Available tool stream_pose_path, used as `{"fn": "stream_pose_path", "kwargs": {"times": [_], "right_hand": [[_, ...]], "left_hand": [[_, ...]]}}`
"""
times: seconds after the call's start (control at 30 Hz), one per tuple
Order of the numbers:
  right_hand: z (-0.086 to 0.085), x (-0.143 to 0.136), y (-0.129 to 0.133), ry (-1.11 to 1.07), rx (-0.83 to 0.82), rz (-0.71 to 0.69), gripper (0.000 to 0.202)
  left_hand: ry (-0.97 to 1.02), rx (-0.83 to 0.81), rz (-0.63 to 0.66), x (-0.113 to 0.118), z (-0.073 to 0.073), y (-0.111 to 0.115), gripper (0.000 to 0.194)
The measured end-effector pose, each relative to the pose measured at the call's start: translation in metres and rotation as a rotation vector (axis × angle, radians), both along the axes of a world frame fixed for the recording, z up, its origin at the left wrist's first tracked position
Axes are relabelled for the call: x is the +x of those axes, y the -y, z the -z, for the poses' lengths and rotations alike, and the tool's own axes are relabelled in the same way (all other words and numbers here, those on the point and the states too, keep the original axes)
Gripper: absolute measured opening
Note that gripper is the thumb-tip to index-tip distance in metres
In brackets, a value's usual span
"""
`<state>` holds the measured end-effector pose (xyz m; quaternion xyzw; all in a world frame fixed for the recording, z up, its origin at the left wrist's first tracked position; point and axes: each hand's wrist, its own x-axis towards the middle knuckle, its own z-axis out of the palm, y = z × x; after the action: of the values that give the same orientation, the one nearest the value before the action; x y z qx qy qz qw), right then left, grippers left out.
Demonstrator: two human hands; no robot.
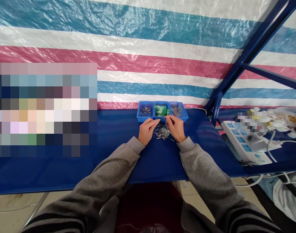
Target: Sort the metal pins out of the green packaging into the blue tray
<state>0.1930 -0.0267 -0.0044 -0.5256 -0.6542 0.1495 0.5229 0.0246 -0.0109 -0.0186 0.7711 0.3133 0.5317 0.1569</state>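
Note:
Three blue bins stand side by side at the back of the blue table. The left bin (145,119) holds thin metal pieces, the middle one a green plastic bag (162,110), the right one a clear bag (177,109). In front of them lies a pile of thin metal pieces (161,134) with a clear bag (165,132). My left hand (148,130) is closed at the left of the pile, fingertips pinched on something too small to name. My right hand (175,127) is closed at the pile's right, its thumb and finger together near the middle bin; what they hold is unclear.
A white power strip (245,144) with plugs and cables lies at the right, beside plastic bags (279,118). A blue metal frame (235,72) rises at the right. Striped sheeting hangs behind the table (109,168). The left side is pixelated.

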Motion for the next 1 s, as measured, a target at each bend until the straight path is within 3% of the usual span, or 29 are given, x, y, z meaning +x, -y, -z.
{"fn": "stream_pose_path", "kwargs": {"times": [0.27, 0.43, 0.57, 0.77, 0.9, 1.0], "right_hand": [[0.0, -0.002, 0.002, 0.068, -0.019, -0.135, 0.034], [0.004, -0.003, 0.0, 0.137, 0.006, -0.195, 0.03], [0.003, -0.003, 0.001, 0.133, 0.035, -0.191, 0.032], [0.001, -0.003, 0.002, 0.102, -0.002, -0.125, 0.034], [0.003, -0.002, -0.001, 0.127, 0.005, -0.096, 0.031], [0.005, -0.001, -0.003, 0.144, 0.005, -0.087, 0.028]], "left_hand": [[0.172, -0.381, 0.082, -0.001, 0.003, -0.001, 0.037], [0.185, -0.44, 0.108, 0.002, 0.0, 0.003, 0.038], [0.16, -0.346, 0.094, 0.001, 0.001, 0.004, 0.038], [0.016, 0.17, -0.18, -0.021, -0.003, -0.01, 0.034], [-0.203, 0.187, -0.365, -0.027, -0.011, -0.029, 0.035], [-0.337, 0.181, -0.322, -0.025, -0.01, -0.031, 0.036]]}}
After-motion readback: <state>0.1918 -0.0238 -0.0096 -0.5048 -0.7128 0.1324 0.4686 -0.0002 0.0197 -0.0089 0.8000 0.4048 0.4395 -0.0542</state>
